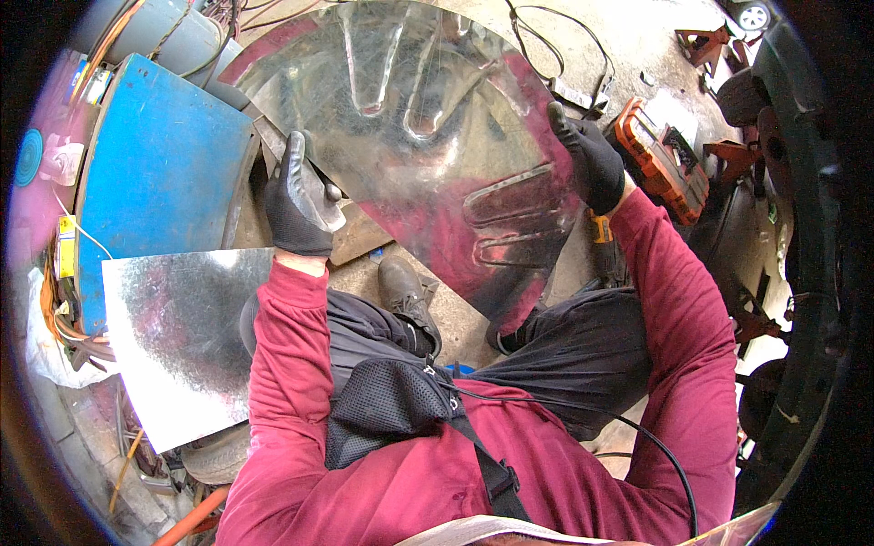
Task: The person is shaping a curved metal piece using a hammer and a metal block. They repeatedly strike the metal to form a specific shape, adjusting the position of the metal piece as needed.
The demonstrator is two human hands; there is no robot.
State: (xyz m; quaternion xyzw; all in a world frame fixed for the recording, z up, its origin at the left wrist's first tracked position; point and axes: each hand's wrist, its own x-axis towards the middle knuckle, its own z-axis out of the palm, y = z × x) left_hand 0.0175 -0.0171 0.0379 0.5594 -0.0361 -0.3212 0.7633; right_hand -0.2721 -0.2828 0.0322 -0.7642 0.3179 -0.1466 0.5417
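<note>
A large shiny metal sheet point(428, 182) with a rounded top and long pressed ribs spans the space in front of me. My left hand point(300, 196), in a black glove with a grey palm, is closed on its left edge, thumb up. My right hand point(587, 155), gloved the same way, grips the right edge with the thumb on top. Below the sheet are my booted foot point(401, 287) and part of the floor. A flat, reflective metal square point(182, 337) lies to my left, beside my leg.
At left stand a blue metal box point(164, 164), a grey cylinder point(137, 27) and tangled cables. At right are an orange-and-black case point(655, 164), red stands point(701, 45) and dark metal parts. A looped black cable point(605, 73) lies beyond the sheet.
</note>
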